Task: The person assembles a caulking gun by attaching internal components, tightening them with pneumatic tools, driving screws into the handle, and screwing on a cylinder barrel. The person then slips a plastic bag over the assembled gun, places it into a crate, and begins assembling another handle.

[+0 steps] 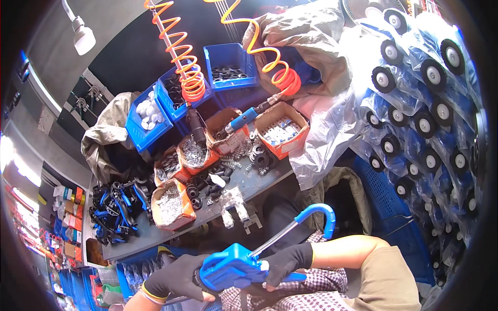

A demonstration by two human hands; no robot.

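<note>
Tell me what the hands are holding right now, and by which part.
Both hands grip one blue plastic part with a metal rod and curved blue handle. The left hand holds its lower left end; the right hand clasps the right side, where the rod emerges.

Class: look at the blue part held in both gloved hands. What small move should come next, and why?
Probably lift the blue part toward the bench. Both the left hand and the right hand grip it low over the lap, while the screws and springs lie up on the bench.

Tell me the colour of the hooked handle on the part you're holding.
Blue, on the handle at the end of a metal rod; the head view shows it best.
</note>
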